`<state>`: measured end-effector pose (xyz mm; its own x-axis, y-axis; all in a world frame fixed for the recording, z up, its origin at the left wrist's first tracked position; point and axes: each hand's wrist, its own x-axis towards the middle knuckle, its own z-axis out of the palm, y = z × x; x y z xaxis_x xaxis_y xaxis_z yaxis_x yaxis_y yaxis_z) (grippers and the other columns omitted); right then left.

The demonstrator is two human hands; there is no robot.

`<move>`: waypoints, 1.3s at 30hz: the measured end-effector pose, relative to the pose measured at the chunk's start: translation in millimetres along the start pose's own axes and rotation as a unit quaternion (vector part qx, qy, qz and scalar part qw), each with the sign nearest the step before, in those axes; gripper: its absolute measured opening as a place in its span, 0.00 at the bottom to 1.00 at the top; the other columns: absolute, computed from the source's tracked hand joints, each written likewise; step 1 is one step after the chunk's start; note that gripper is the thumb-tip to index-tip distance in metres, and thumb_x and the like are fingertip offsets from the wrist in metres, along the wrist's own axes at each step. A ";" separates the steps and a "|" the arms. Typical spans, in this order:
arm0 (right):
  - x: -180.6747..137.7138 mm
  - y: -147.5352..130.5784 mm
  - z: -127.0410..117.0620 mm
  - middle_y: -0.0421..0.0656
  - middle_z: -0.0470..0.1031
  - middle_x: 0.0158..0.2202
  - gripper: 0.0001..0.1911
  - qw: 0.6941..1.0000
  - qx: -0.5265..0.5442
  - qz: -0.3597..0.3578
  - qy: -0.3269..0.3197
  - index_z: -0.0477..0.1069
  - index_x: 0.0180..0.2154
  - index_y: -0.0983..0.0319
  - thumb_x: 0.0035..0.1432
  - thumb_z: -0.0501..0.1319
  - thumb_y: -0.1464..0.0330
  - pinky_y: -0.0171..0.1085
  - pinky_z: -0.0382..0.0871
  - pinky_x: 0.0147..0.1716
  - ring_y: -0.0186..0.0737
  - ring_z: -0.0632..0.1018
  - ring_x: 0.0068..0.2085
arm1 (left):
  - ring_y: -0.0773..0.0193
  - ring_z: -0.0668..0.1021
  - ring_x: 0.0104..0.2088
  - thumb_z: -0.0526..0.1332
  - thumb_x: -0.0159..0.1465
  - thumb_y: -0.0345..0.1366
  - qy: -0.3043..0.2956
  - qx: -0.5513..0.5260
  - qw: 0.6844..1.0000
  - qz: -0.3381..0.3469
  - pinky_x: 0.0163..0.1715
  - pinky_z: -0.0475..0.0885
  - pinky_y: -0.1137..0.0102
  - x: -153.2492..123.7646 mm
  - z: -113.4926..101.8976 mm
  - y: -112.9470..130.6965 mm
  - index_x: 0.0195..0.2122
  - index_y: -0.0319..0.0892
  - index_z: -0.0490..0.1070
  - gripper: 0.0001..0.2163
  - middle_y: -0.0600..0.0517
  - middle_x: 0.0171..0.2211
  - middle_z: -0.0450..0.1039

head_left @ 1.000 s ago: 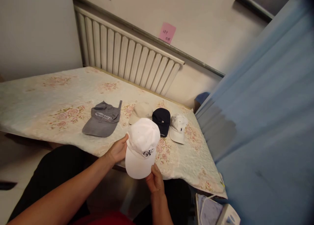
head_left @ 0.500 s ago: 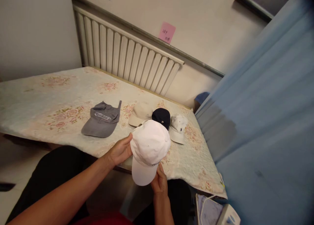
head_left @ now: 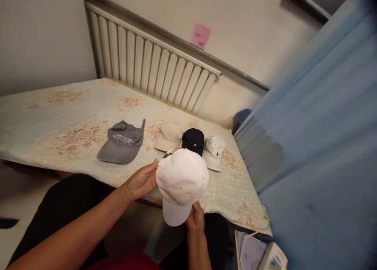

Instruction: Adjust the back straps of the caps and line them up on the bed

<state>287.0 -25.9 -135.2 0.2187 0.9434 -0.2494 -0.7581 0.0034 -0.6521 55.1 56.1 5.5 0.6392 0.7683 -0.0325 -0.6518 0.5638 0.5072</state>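
Observation:
I hold a white baseball cap (head_left: 180,179) in front of me with both hands, above the near edge of the bed. My left hand (head_left: 142,180) grips the back left side of its crown. My right hand (head_left: 194,219) pinches the brim from below. The crown faces up and the logo is turned out of sight. Behind it on the floral bedspread (head_left: 59,121) lie a grey cap (head_left: 121,141), a beige cap (head_left: 169,135), a navy cap (head_left: 193,139) and a small white cap (head_left: 214,152).
A white radiator (head_left: 147,66) runs along the wall behind the bed, with a pink note (head_left: 200,36) above it. A blue curtain (head_left: 318,144) fills the right side. A white device with a cord (head_left: 272,258) sits at the lower right.
The white cap has rotated so its logo turned away and the crown faces me. It shifted slightly right and down. My right hand moved under the brim.

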 end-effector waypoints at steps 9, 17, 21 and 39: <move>0.7 1.0 -2.2 0.45 0.77 0.50 0.30 0.999 -0.037 -0.018 -0.019 0.69 0.54 0.56 0.47 0.67 0.68 0.49 0.69 0.52 0.47 0.78 0.49 | 0.51 0.80 0.38 0.54 0.66 0.47 0.044 -0.015 0.996 -0.072 0.43 0.70 0.62 -1.1 -6.0 7.5 0.40 0.37 0.77 0.19 0.45 0.34 0.80; -3.2 -1.8 5.5 0.46 0.80 0.45 0.31 0.999 -0.027 0.008 -0.020 0.70 0.52 0.59 0.44 0.68 0.65 0.51 0.71 0.49 0.48 0.80 0.45 | 0.64 0.75 0.26 0.60 0.62 0.30 0.046 0.080 0.995 -0.043 0.28 0.68 0.72 -13.5 3.4 10.8 0.29 0.34 0.76 0.07 0.47 0.26 0.75; -5.7 -4.0 9.3 0.45 0.81 0.42 0.28 1.000 -0.015 0.020 -0.009 0.73 0.50 0.58 0.44 0.68 0.65 0.51 0.71 0.49 0.47 0.81 0.42 | 0.64 0.74 0.26 0.59 0.63 0.32 0.024 0.087 0.995 -0.050 0.28 0.67 0.72 -17.2 6.0 14.0 0.29 0.34 0.76 0.09 0.47 0.26 0.74; -0.9 -2.2 6.0 0.48 0.78 0.48 0.31 0.999 -0.026 0.002 -0.018 0.69 0.54 0.60 0.45 0.67 0.70 0.49 0.73 0.48 0.50 0.77 0.50 | 0.62 0.77 0.33 0.62 0.61 0.42 0.075 0.054 0.993 -0.080 0.37 0.73 0.68 -14.5 -17.5 17.0 0.35 0.38 0.74 0.11 0.49 0.31 0.76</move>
<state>284.7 -24.8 -129.3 0.1930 0.9548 -0.2263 -0.7252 -0.0166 -0.6884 27.6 59.9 -0.4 0.6580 0.7127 -0.2430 -0.4943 0.6523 0.5746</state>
